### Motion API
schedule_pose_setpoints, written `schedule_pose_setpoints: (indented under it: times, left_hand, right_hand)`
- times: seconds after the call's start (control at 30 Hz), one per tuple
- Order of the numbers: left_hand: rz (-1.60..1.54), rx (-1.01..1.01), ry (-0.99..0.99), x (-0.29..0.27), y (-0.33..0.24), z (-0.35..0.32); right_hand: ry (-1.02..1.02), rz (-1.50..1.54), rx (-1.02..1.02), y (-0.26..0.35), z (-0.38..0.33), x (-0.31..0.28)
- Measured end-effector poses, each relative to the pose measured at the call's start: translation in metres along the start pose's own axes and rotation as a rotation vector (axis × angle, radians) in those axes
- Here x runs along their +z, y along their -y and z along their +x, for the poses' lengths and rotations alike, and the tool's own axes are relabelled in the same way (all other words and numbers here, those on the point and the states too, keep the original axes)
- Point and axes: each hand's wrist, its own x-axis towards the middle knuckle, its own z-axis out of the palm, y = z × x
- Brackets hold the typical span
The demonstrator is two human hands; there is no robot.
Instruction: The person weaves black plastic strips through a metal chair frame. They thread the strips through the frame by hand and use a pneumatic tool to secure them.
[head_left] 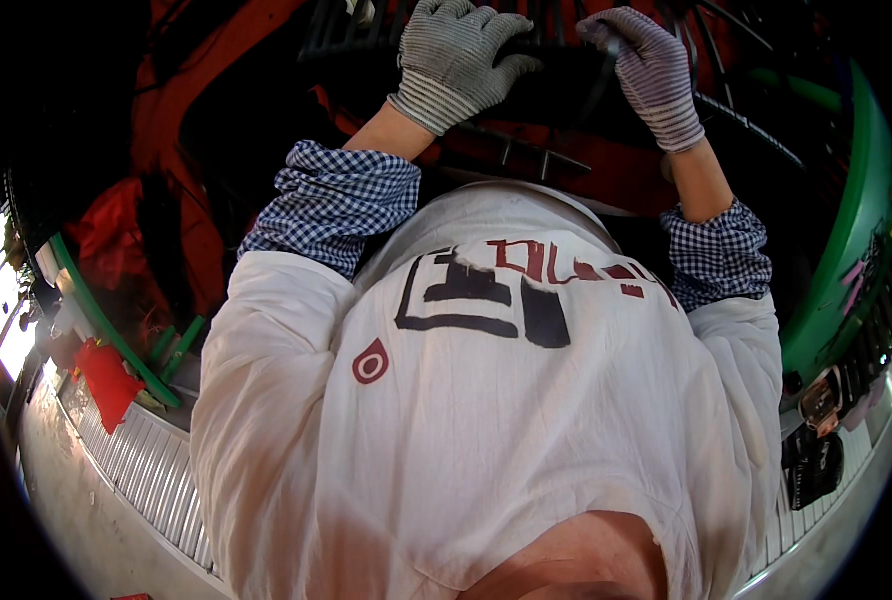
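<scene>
Both my hands wear knitted gloves with thin stripes and are at the top of the head view. My left hand (453, 62) lies over a row of dark parallel bars (351, 28). Its thumb stands apart from the fingers, and nothing shows between them. To its right, my right hand (654, 78) has its fingers curled together. A dark, blurred thin shape is by these fingertips; I cannot make out what it is or whether the hand grips it. Below the hands, a thin metal rod with short crosspieces (538, 152) lies against a dark red surface.
A green curved rim (834, 235) bends round the right side, and a green curved edge (116, 335) shows at the left. Red cloth (111, 380) hangs by it. Pale slatted grating (146, 465) runs below. A black object (814, 468) lies on the right.
</scene>
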Motion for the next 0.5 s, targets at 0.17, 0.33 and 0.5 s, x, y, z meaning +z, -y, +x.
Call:
schedule_pose_setpoints:
  times: [0.17, 0.33, 0.5]
  left_hand:
    - [0.110, -0.010, 0.084, 0.031, 0.018, -0.021]
    - [0.061, -0.121, 0.474, 0.067, 0.011, -0.046]
    - [0.149, -0.103, 0.711, 0.086, -0.005, -0.057]
  right_hand:
    - [0.092, -0.397, -0.037, -0.060, -0.007, 0.005]
    - [0.225, -0.432, 0.284, -0.096, -0.027, 0.032]
    - [0.374, -0.255, 0.680, -0.081, -0.022, 0.039]
